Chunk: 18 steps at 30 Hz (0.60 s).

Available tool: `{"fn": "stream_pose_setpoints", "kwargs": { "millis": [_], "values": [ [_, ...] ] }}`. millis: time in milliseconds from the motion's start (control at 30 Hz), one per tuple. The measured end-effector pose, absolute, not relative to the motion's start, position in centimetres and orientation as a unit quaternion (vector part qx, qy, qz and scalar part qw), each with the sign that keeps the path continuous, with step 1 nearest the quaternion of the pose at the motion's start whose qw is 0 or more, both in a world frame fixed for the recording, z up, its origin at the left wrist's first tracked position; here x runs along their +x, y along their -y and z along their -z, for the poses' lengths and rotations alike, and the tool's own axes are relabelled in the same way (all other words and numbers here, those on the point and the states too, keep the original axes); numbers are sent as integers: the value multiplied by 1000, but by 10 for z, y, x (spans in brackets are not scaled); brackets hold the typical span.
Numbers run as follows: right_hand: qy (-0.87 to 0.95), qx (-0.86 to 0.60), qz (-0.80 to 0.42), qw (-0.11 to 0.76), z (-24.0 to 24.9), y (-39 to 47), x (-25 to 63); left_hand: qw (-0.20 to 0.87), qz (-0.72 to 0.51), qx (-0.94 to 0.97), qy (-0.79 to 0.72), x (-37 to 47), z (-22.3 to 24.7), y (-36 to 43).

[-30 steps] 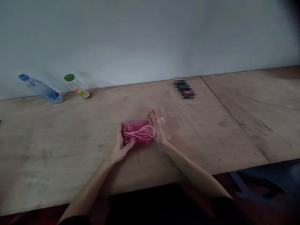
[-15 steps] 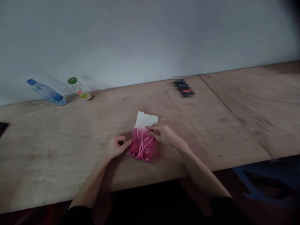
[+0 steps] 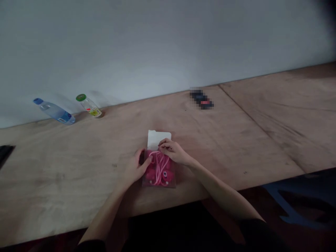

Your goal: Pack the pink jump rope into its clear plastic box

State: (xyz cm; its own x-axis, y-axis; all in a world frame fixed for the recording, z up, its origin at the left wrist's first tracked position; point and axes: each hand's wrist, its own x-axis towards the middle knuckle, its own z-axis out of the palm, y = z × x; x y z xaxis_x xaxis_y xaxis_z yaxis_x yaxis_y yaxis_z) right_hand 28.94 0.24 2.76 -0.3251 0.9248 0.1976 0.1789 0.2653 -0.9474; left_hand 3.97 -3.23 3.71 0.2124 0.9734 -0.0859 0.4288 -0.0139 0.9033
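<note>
A clear plastic box (image 3: 172, 182) lies on the table in front of me, with a white flap (image 3: 154, 139) standing out at its far end. Inside is a bundle of pink cord (image 3: 159, 164) with rounded dark pink pieces, one of which bears an eye (image 3: 165, 174). My left hand (image 3: 138, 166) holds the box's left side, its thumb on top and its fingers curled behind. At the far edge, where the flap meets the box, the fingers of my right hand (image 3: 172, 150) are pinched together; their tips partly cover the edge.
A blue-capped plastic bottle (image 3: 55, 112) and a green-lidded glass jar (image 3: 89, 106) stand at the back left by the wall. A blurred dark object (image 3: 201, 99) lies at the back right. One dark flat item (image 3: 5, 154) sits at the left edge of the wooden table (image 3: 78, 175).
The box has turned slightly and sits a little nearer to me. My left hand has moved in over its left edge; my right hand has shifted left along the far edge.
</note>
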Motion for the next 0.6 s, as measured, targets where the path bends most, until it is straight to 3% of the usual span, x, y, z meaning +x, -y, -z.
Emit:
{"fn": "stream_pose_setpoints", "kwargs": {
  "millis": [167,333,500,600],
  "values": [
    [710,-403,-338,467,-45,1,281,531,-387,557,-507,41,-50,33],
    [698,-419,-244,526,-69,3,271,470,-464,588,-466,38,-58,21],
    [609,-413,-298,608,-70,-10,266,396,-536,615,-422,39,-47,-1],
    [603,-392,-339,607,-69,-22,269,388,-551,619,-403,41,-44,-15]
  ]
}}
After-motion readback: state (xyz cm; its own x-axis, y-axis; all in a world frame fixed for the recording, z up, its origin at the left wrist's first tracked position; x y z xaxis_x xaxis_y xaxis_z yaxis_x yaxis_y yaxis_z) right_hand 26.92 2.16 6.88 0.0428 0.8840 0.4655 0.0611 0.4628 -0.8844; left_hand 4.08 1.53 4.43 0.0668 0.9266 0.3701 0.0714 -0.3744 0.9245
